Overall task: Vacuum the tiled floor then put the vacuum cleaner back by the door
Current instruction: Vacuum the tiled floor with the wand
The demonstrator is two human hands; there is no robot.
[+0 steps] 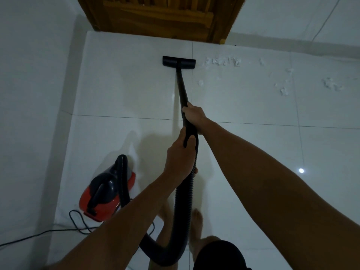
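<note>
From the head view, both hands are gripping the vacuum's black wand [182, 90]. The right hand [194, 115] is sitting higher up the tube, fingers wrapped around it; the left hand [180, 154] is curling around the handle bend where the ribbed hose [180, 203] is joining. The wand is running forward to the flat floor nozzle [178, 63], which is resting on the white tiled floor [126, 90] just in front of the wooden door [161, 16]. White fluffy debris [223, 62] is lying just to the right of the nozzle, with more bits scattered further right. The red and black vacuum cleaner [106, 190] is sitting on the floor to the left, near the wall, its power cord [78, 221] trailing off left. 2 bare feet [196, 221] are showing beneath the arms.
</note>
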